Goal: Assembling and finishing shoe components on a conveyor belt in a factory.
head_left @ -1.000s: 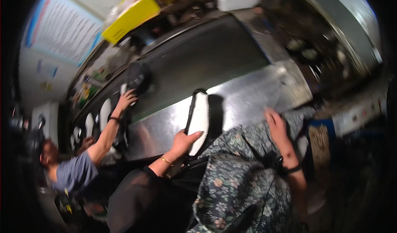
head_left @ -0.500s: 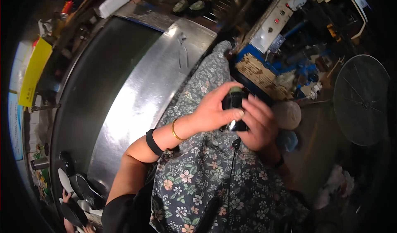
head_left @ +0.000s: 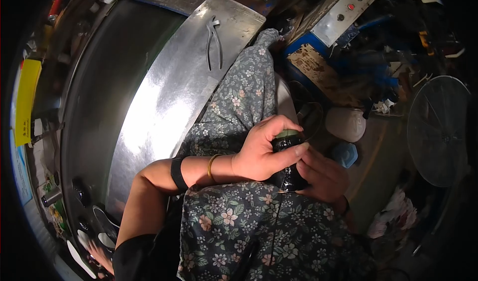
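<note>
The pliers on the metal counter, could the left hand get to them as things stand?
Probably not right away: the left hand is wrapped around the dark jar, and the pliers lie well ahead on the bare steel counter, past the floral cloth.

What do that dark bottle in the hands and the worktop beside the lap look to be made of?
Dark bottle: glossy, black-looking, with sharp highlights, so likely glass or hard plastic; the look leaves it open. Its cap is dull green, probably plastic. Worktop: bare sheet metal, brushed and shiny, with broad glare, likely stainless steel. Left hand and right hand both grip the bottle.
</note>
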Demonstrator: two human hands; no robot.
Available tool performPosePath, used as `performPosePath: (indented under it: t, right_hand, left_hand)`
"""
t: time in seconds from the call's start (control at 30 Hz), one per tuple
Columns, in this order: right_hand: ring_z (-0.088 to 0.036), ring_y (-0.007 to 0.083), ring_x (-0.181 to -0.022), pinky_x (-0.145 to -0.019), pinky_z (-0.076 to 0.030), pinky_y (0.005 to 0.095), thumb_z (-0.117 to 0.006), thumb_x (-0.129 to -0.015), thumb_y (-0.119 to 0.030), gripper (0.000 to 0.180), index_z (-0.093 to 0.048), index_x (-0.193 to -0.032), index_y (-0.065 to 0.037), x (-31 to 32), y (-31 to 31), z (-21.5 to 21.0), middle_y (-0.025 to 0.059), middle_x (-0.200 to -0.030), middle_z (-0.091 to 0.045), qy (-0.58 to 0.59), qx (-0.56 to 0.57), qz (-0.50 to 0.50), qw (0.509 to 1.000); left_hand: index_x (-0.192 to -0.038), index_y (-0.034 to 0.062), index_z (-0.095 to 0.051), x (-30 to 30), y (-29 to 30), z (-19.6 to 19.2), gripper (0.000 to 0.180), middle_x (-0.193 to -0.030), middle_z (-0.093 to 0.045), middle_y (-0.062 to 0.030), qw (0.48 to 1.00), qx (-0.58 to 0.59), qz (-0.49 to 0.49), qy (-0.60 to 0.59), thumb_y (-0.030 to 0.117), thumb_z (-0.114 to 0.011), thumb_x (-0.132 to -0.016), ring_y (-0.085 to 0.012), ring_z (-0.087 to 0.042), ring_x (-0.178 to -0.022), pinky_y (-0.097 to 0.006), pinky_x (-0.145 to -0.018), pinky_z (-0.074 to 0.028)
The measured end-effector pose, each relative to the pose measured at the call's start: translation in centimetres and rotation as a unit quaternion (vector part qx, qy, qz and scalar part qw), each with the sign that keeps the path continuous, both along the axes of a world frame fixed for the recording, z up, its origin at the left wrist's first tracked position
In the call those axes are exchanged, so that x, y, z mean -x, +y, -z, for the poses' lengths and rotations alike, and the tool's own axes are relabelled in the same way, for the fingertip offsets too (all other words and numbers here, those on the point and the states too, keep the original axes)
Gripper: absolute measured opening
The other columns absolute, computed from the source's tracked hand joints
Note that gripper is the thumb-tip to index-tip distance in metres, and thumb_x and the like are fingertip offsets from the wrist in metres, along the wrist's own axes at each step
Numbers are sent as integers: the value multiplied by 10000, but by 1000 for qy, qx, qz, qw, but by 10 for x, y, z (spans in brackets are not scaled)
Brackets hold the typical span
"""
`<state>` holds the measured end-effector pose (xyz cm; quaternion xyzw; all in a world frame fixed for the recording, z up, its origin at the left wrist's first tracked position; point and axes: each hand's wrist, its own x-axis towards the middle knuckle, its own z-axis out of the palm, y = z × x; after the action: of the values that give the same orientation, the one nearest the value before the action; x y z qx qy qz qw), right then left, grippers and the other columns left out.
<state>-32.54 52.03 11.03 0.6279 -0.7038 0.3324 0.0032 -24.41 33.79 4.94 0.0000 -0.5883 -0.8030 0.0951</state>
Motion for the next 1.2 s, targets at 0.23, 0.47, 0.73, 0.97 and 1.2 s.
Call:
performPosePath:
  t: [0.23, 0.47, 0.73, 0.97, 1.2]
  right_hand:
    - [-696, 274, -961, -752, -561, 311, -825, -685, -306, 511, -695, -1081, -11, 28, -45, 15, 168, -1175, -668, 75, -6, 68, 995]
    - [-652, 325, -1088, -877, -553, 356, -754, -708, 12, 466, -655, -1163, 21, 62, -93, 29, 203, -1217, -641, -175, -29, 49, 983]
    - [-628, 373, -1090, -902, -518, 397, -668, -826, -42, 382, -623, -1198, 34, 69, -127, 81, 242, -1204, -627, -174, 48, 84, 980]
    - [-636, 427, -1039, -859, -513, 428, -704, -874, -180, 585, -464, -1370, 17, 34, -88, 138, 275, -1140, -631, -286, -22, 196, 938]
    - [-668, 167, -785, -694, -504, 289, -584, -967, -153, 275, -626, -1157, 41, 72, -107, 128, 154, -860, -700, -399, -5, 199, 895]
  left_hand:
    - [-1129, 17, -593, 32, -14, 10, 205, -1067, -649, -83, 990, -53, -131, -23, 130, -592, -958, -151, -605, -1004, -285, -880, -472]
    - [-1451, -29, -335, 32, -62, 19, 914, -1460, -398, -230, 929, 351, -111, 27, 224, -817, -716, -413, -380, -1353, -465, -1128, -303]
    - [-1416, -3, -395, 50, -76, 53, 763, -1390, -466, -211, 922, 344, -179, -2, 66, -726, -731, -336, -442, -1313, -387, -1109, -333]
    - [-1433, -5, -383, 50, -110, 62, 771, -1366, -489, -182, 962, 259, -71, -40, 117, -770, -777, -268, -476, -1275, -351, -1076, -369]
    - [-1468, 32, -366, 77, -105, 64, 720, -1313, -557, -153, 951, 238, -191, -58, 122, -736, -857, -199, -540, -1168, -313, -1009, -431]
